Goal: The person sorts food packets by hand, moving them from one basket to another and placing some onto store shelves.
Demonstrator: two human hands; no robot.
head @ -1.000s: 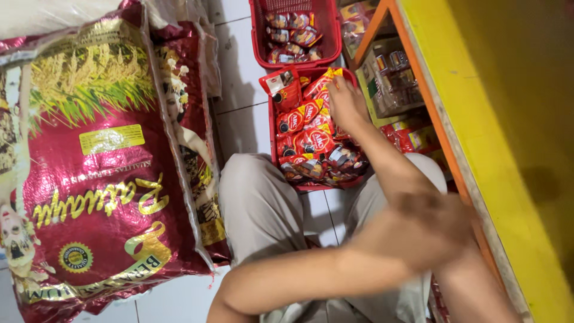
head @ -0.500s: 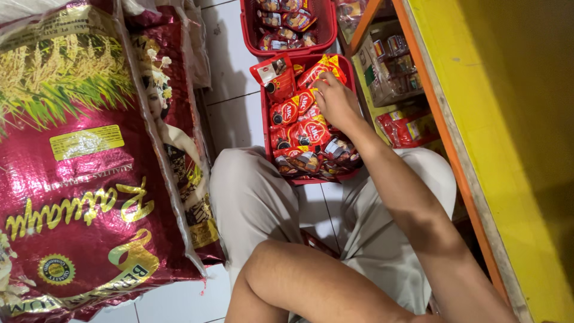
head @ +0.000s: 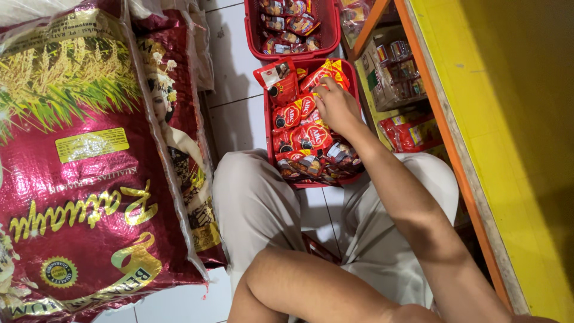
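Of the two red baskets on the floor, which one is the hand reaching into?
The nearer red basket, against the knees: the right hand rests on its red sachets. The farther red basket lies beyond it, untouched.

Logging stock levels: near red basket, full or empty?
Full: the near red basket is packed with red sachets; the right hand rests on them.

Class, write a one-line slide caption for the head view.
A hand reaches into a red basket of red sachets beside large rice sacks.
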